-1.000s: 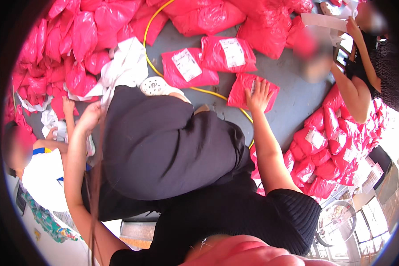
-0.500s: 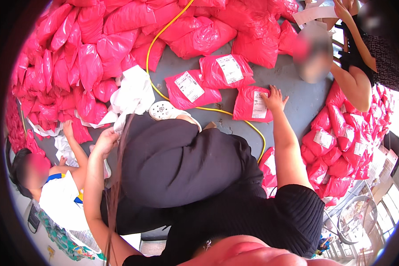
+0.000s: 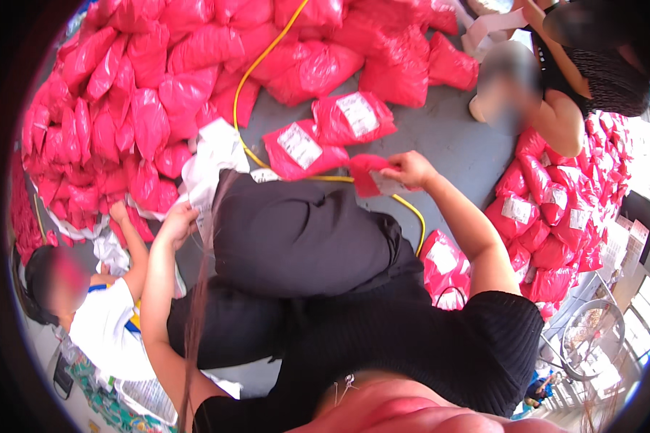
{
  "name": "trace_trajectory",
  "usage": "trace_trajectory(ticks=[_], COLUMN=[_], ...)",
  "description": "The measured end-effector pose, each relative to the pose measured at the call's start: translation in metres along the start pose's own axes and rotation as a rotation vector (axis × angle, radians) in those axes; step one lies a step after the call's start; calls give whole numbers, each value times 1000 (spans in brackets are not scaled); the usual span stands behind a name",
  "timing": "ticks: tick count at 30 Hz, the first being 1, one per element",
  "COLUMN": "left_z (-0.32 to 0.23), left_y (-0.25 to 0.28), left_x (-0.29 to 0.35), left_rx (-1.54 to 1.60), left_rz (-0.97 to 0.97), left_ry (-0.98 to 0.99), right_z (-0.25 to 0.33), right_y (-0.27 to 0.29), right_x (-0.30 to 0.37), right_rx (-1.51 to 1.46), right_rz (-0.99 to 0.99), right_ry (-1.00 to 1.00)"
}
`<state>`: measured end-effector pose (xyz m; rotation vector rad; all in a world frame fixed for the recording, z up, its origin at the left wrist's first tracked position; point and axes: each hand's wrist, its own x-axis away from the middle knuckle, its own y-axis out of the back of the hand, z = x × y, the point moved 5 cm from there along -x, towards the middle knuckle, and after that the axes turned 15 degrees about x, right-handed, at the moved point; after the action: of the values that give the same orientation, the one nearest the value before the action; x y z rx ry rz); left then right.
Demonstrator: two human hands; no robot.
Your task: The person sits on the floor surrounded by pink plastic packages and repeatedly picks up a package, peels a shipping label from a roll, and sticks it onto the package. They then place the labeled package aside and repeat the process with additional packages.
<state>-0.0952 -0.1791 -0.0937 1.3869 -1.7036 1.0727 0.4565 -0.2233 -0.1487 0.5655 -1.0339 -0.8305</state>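
Observation:
My right hand is closed on the right edge of a small pink plastic mailer bag, tilted up beside my knee; its white label is partly under my fingers. To its left, two labelled pink mailers lie on the floor, a nearer one and a farther one. My left hand, left of my leg, pinches a strip of white label paper. A longer run of white paper lies crumpled just beyond it.
Unlabelled pink bags are heaped along the far left and back. Labelled ones form a pile at right; several more lie by my right elbow. A yellow cable crosses the grey floor. One person sits left, another far right.
My right hand, earlier flat with spread fingers on the mailer's label, has closed on its edge, lifting and tilting it leftward. My left hand still holds the paper.

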Motion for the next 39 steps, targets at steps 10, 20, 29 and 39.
trace_trajectory(ticks=[10, 20, 29, 39], left_z=[15, 44, -34, -26], left_y=[10, 40, 2, -4], left_x=[-1, -2, -74, -55], left_rx=[50, 142, -435, -351], left_rz=[-49, -31, -2, -55], left_ry=[-54, -44, -46, -191], right_z=[-48, -42, -53, -344], right_y=[54, -40, 20, 280], right_x=[-137, -113, 47, 503], right_rx=[-39, -361, -52, 1131], right_rz=[-483, -516, -343, -305], right_ry=[-577, -913, -595, -1185])
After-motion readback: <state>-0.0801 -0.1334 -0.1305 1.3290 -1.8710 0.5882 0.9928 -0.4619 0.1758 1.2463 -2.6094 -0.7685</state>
